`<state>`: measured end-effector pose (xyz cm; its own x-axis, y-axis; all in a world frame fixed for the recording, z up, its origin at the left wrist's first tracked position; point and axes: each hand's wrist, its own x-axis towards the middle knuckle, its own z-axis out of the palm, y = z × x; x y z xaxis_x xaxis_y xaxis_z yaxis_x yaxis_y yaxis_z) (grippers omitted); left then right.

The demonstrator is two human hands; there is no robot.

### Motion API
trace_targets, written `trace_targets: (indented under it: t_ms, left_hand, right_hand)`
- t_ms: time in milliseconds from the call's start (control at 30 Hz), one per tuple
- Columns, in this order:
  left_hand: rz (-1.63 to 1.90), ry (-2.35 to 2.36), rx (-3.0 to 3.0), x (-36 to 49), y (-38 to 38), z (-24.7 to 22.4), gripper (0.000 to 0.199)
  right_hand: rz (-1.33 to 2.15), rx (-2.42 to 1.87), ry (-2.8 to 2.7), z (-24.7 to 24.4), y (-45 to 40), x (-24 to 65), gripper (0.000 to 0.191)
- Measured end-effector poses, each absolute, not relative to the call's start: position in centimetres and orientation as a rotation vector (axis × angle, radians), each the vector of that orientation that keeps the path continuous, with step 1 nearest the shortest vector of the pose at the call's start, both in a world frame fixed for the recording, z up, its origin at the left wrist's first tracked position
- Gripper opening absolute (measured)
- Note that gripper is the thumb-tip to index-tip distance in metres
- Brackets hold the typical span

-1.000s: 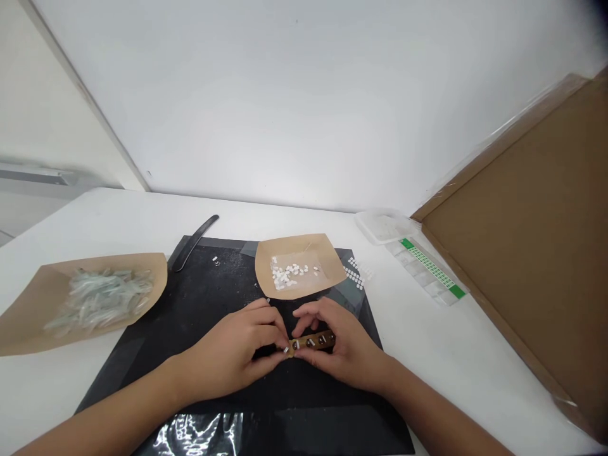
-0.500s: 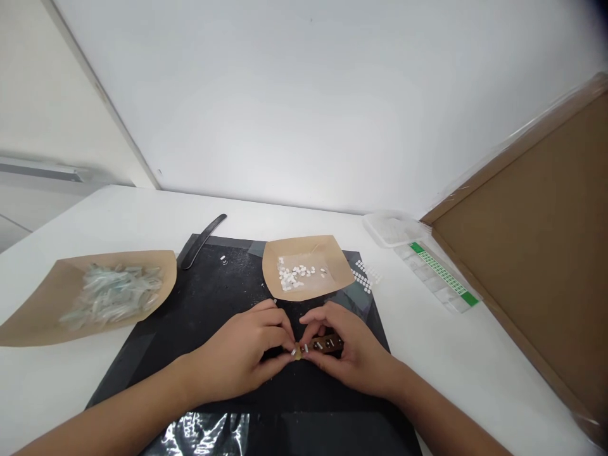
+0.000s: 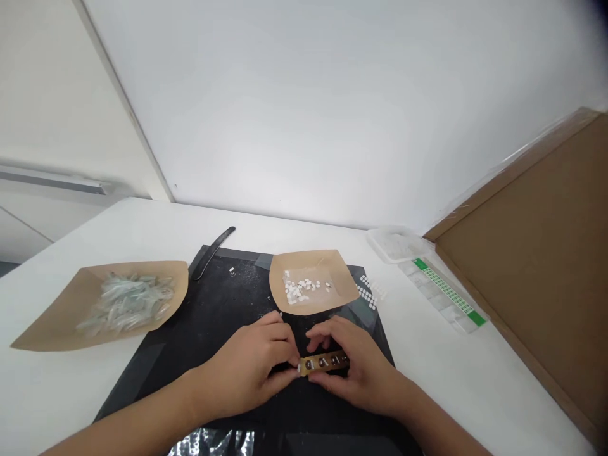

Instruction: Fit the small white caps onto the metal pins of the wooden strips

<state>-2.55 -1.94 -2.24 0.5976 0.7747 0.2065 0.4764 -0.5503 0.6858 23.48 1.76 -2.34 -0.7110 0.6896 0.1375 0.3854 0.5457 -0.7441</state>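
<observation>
My right hand [image 3: 363,370] grips a narrow golden-brown strip [image 3: 316,372] with a row of dark round spots, several of which carry small white bits. Its thumb lies along the near edge, while the index finger arches above the strip. At the strip's left end, my left hand [image 3: 256,361] pinches a small whitish piece [image 3: 299,367] between thumb and fingertips. Whether that piece touches the strip I cannot tell. Just beyond the hands stands a brown paper tray [image 3: 349,291] holding small white pieces.
A black mat [image 3: 223,329] lies under the hands on the white table [image 3: 156,228]. Another paper tray [image 3: 52,323] at left holds translucent slim pieces. A black nail file [image 3: 213,253], a sheet of white dots [image 3: 368,294], a green-labelled clear box [image 3: 449,291] and a cardboard panel [image 3: 527,253] surround the mat.
The whole view has shifted, so everything sits slightly lower and further right. The strip's top shows more plainly and my right index finger has lifted away from it.
</observation>
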Motion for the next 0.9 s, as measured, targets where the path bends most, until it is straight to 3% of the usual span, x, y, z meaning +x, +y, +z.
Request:
trace_targets:
  t_ms: [100,233,567,733,867,900]
  left_hand:
    - [0.65,1.005,2.265,-2.6,-2.0,-2.4,0.004]
    - [0.626,1.033,2.302,-2.8,-1.8,-2.5,0.017]
    - [0.492,1.196,2.429,-2.6,-1.7,-2.6,0.01]
    - [0.495,1.252,2.504,-2.9,-1.6,-2.4,0.014]
    - [0.705,1.251,2.552,-3.4,-1.4,-1.9,0.015]
    - [0.8,1.246,2.568,-3.5,-1.4,-1.7,0.011]
  right_hand:
    - [0.916,-0.886,-2.411,-2.4,1.8,23.6,0.059]
    - [0.812,-0.867,-2.44,-2.6,1.8,23.6,0.056]
    - [0.759,-0.902,-2.415,-3.0,2.1,23.7,0.06]
    - [0.704,-0.824,-2.344,-2.1,2.1,24.6,0.045]
    - [0.52,-0.798,-2.357,-1.5,2.7,25.3,0.003]
    - [0.466,-0.775,-2.361,-1.3,2.8,25.4,0.008]
